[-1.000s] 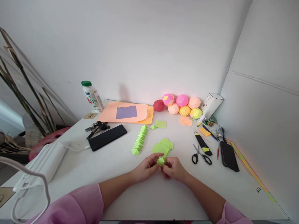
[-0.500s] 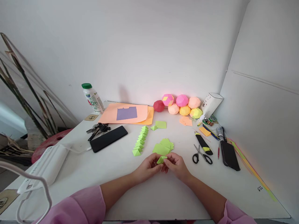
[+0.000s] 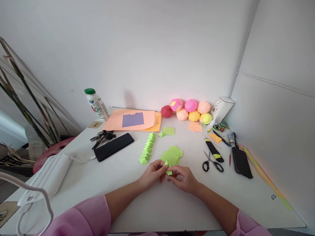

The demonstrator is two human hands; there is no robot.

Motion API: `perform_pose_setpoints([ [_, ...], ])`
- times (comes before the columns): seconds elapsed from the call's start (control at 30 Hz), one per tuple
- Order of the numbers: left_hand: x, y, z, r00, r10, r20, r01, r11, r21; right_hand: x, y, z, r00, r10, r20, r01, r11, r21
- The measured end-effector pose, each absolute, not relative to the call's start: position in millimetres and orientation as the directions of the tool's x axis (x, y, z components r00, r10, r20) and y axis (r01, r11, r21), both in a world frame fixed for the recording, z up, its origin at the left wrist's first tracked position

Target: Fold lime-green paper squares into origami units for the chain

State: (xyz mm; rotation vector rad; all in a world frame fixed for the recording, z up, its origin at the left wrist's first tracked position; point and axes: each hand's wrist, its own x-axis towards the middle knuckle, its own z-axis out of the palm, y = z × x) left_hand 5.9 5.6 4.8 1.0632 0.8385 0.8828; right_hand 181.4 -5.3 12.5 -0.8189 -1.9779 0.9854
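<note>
Between my two hands, low over the table, is a small green folded paper piece (image 3: pixel 168 170) with a pointed top. My left hand (image 3: pixel 154 173) pinches it from the left with thumb and fingers. From the right, my right hand (image 3: pixel 184 177) grips its edge, fingers curled. Just beyond my hands lie flat green paper cutouts (image 3: pixel 172 154), overlapping in a loose pile. To their left runs a row of green folded paper pyramids (image 3: pixel 147 149). Another small folded green piece (image 3: pixel 161 134) lies beside a green paper rectangle (image 3: pixel 169 131).
Scissors (image 3: pixel 209 160) and a box cutter (image 3: pixel 214 150) lie right of my hands, near a black phone (image 3: pixel 241 163). A black slab (image 3: pixel 114 147) and keys (image 3: pixel 103 136) are left. Coloured paper balls (image 3: pixel 191 105) stand against the wall beside orange sheets (image 3: pixel 114 121).
The green folded piece has turned between my fingers and now shows a point upward. My right hand has shifted its grip, its fingers now reaching across toward my left thumb.
</note>
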Motion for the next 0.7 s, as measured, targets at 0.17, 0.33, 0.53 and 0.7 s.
perform_pose_setpoints([
  [0.17,5.4,6.5,3.0,0.390,0.909,-0.144,-0.159,0.221,0.962,183.0,-4.5,7.6,-0.531,0.764,0.366,0.226,0.544,-0.808],
  [0.33,4.8,4.8,4.8,0.439,0.881,-0.175,-0.087,0.235,0.968,186.1,-0.3,15.8,-0.548,0.761,0.347,0.281,0.558,-0.780],
  [0.53,3.6,2.2,8.8,0.517,0.847,-0.128,-0.155,0.239,0.959,186.3,3.3,20.0,-0.473,0.783,0.405,0.300,0.575,-0.761],
  [0.7,1.9,2.3,9.4,0.549,0.832,-0.073,-0.185,0.206,0.961,184.9,2.4,19.3,-0.440,0.839,0.320,0.239,0.453,-0.859],
])
